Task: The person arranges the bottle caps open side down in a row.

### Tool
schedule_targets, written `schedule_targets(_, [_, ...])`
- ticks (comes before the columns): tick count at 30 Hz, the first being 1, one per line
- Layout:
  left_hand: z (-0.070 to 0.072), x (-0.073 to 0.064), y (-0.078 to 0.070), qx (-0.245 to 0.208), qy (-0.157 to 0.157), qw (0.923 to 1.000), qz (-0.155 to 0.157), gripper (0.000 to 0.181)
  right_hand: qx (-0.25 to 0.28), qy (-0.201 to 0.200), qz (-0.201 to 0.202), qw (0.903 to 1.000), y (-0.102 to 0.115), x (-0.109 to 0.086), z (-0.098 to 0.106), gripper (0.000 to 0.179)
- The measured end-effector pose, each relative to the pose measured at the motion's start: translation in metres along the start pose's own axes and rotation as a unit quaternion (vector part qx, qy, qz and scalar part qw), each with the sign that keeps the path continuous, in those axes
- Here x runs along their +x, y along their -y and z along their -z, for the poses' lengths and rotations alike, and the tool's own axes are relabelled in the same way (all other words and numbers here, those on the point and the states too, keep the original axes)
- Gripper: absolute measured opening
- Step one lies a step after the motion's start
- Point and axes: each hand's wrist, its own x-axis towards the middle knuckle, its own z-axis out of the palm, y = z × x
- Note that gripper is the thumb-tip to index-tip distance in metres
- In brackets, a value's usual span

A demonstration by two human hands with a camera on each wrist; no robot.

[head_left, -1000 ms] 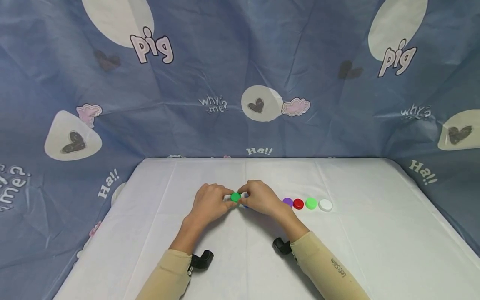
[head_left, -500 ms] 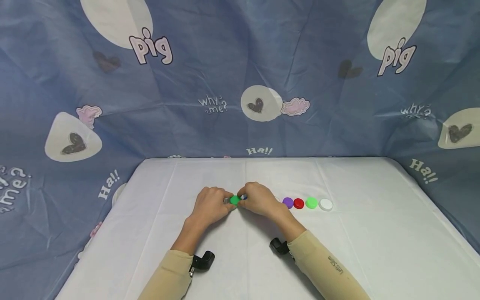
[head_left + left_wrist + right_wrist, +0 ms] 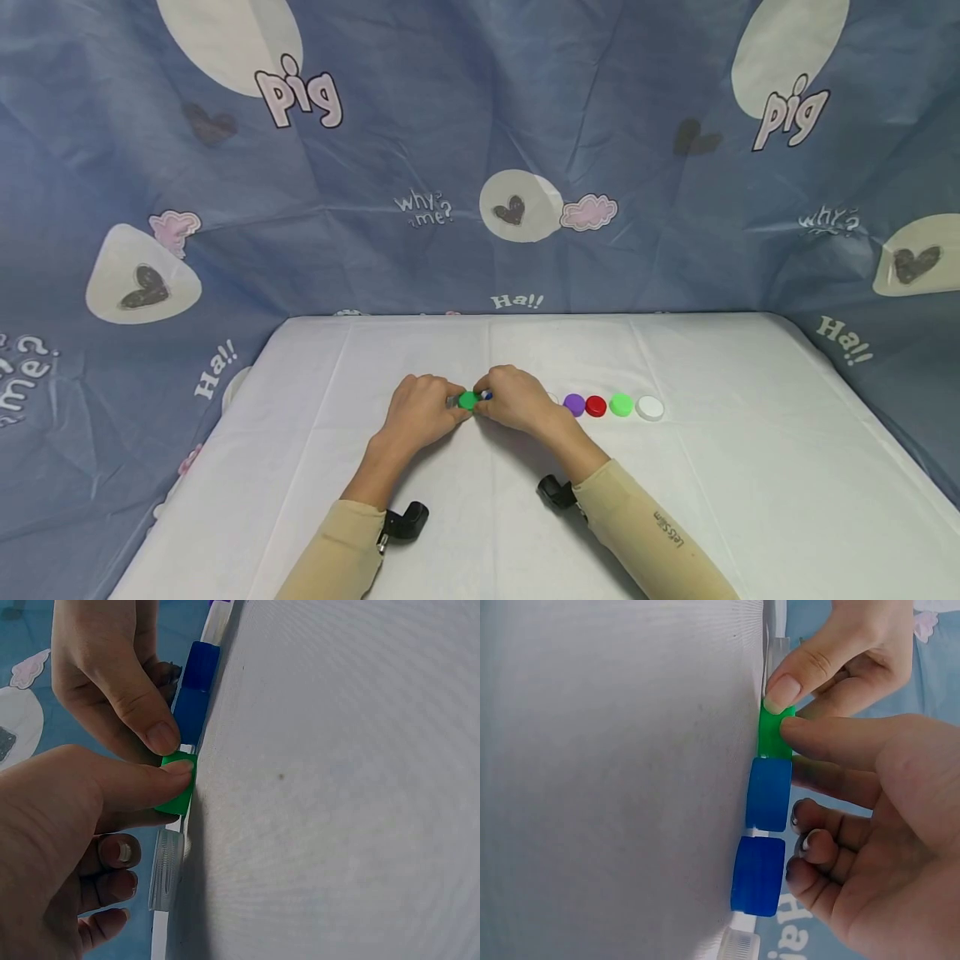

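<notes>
A green bottle cap (image 3: pixel 468 401) lies on the white tabletop between both hands. With thumb and fingers, my left hand (image 3: pixel 420 410) pinches its left side; in the left wrist view the left thumb presses on the green cap (image 3: pixel 177 787). From the other side my right hand (image 3: pixel 517 400) also pinches it, the right thumb meeting its edge in the right wrist view. Just right of it stand two blue caps (image 3: pixel 769 793) (image 3: pixel 758 876), partly beneath the right hand in the head view. A clear ribbed cap (image 3: pixel 166 870) sits to its left.
The row runs on rightward with a mostly hidden whitish cap, a purple cap (image 3: pixel 574 405), a red cap (image 3: pixel 596 406), a light green cap (image 3: pixel 621 405) and a white cap (image 3: pixel 650 407). Behind the white table (image 3: pixel 750 500) hangs a blue printed cloth (image 3: pixel 637 275).
Both hands have shifted slightly toward the person with the green cap, uncovering the clear cap at its left. Over the last half second they stay almost still.
</notes>
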Motion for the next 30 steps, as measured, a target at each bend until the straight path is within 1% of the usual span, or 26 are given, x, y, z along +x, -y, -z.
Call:
schedule_targets(5, [-0.001,0.0,0.001,0.0,0.001,1.0,-0.001,0.033,0.009,0.003,-0.002,1.0,0.0,-0.001,0.0,0.026])
schedule_targets(12, [-0.001,0.001,0.004,0.008,-0.001,0.9999,-0.008,0.035,0.004,0.009,-0.006,0.9999,0.0,0.002,0.001,0.029])
schedule_targets(15, [0.002,0.001,0.006,0.009,0.003,0.9999,-0.007,0.039,0.004,0.009,-0.013,0.9999,0.0,0.003,0.002,0.033])
schedule_targets(18, [0.007,0.001,0.011,0.003,0.008,1.0,-0.001,0.043,0.01,0.007,-0.02,0.9997,0.002,0.006,0.002,0.037])
schedule_targets(21, [0.015,0.0,0.016,-0.002,0.022,0.9997,0.015,0.046,0.017,0.007,-0.018,0.9997,0.004,0.008,0.002,0.037])
schedule_targets(25, [0.027,-0.002,0.024,-0.012,0.054,0.9977,0.039,0.047,0.025,0.009,-0.01,0.9996,0.008,0.011,0.001,0.037])
schedule_targets(28, [0.032,-0.004,0.028,-0.011,0.076,0.9958,0.049,0.05,0.033,0.013,-0.003,0.9994,0.012,0.012,0.0,0.038])
schedule_targets(30, [0.034,-0.004,0.03,-0.005,0.083,0.9952,0.051,0.052,0.035,0.015,0.0,0.9993,0.014,0.013,-0.001,0.038])
